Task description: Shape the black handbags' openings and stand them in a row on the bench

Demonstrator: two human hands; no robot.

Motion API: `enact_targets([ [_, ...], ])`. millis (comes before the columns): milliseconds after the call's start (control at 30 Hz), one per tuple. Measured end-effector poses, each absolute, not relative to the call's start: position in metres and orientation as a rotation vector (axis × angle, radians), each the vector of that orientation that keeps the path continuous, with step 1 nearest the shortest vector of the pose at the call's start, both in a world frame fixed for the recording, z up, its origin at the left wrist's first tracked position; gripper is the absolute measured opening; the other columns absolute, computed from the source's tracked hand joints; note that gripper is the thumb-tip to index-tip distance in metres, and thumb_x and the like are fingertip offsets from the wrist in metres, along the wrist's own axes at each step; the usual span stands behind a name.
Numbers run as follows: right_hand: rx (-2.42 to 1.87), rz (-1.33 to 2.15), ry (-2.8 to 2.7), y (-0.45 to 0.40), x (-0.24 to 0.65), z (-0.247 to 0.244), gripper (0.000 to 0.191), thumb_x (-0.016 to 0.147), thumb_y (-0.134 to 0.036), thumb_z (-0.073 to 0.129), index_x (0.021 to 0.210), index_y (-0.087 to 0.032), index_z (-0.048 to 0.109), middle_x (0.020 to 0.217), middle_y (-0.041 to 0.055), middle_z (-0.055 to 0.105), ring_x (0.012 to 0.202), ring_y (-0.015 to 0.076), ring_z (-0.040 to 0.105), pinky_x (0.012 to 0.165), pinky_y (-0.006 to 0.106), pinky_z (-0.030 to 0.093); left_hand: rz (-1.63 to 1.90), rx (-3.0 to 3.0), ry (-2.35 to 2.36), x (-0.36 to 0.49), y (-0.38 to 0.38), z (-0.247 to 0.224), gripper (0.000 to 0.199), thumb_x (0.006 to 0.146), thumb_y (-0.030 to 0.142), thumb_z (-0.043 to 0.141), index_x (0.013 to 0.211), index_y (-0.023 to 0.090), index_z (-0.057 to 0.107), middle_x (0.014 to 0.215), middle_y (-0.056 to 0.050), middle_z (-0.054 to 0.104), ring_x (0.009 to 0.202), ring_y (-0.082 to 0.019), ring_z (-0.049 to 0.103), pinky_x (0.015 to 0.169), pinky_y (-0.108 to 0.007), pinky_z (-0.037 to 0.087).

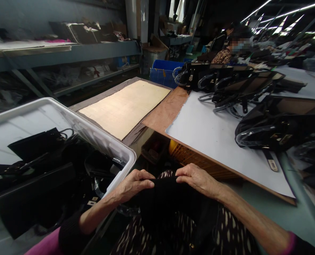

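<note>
A black handbag (165,194) lies over my lap, its dark edge stretched between my two hands. My left hand (137,182) pinches that edge at its left end, thumb on top. At the right end, my right hand (197,179) grips the same edge between thumb and fingers. A plastic-wrapped handle (128,210) shows below my left wrist. The bag's lower part blends into the dark patterned cloth on my lap, so its outline is hard to make out.
To the left stands a white bin (131,156) with several black bags (38,194) inside. A table with a white sheet (200,124) bears a row of black handbags (279,124). Under it is a yellow crate (189,156). A blue bin (162,74) and a person (223,53) are farther back.
</note>
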State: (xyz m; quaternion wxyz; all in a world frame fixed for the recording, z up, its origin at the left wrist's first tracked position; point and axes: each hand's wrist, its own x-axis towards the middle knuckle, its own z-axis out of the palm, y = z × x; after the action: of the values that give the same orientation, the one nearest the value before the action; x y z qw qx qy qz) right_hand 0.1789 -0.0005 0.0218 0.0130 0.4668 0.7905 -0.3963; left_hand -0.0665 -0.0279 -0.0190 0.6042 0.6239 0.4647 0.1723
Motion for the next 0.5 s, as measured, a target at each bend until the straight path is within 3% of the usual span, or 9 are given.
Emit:
enact_targets([
  [267,1.479,-1.320,2.388,-0.001,0.181,0.025,0.021,0.078,-0.030,0.047,0.070,-0.019,0.062,0.061,-0.0029,0.055,0.061,0.0108,0.049,0.059,0.021,0.033,0.472,1.414,1.099,-0.069,-0.034,-0.014,0.026,0.077,0.035,0.053,0.088,0.017,0.068,0.085,-0.001,0.062,0.081,-0.017,0.053,0.075,-0.024,0.038],
  [367,1.536,-1.334,2.176,0.001,0.196,0.030,0.014,0.065,-0.026,0.058,0.077,-0.021,0.063,0.068,-0.0026,0.058,0.065,0.0128,0.052,0.056,0.020,0.034,0.488,1.356,1.041,-0.072,-0.035,-0.017,0.028,0.076,0.037,0.054,0.090,0.016,0.067,0.085,-0.001,0.061,0.081,-0.017,0.053,0.074,-0.024,0.039],
  [500,1.611,-1.585,1.659,-0.002,0.224,0.032,0.026,0.054,-0.015,0.058,0.079,-0.020,0.061,0.059,-0.0044,0.055,0.049,0.0110,0.050,0.045,0.020,0.035,0.489,1.110,0.966,-0.077,-0.040,-0.024,0.035,0.074,0.035,0.055,0.103,0.016,0.061,0.090,-0.002,0.062,0.079,-0.017,0.054,0.072,-0.025,0.041],
])
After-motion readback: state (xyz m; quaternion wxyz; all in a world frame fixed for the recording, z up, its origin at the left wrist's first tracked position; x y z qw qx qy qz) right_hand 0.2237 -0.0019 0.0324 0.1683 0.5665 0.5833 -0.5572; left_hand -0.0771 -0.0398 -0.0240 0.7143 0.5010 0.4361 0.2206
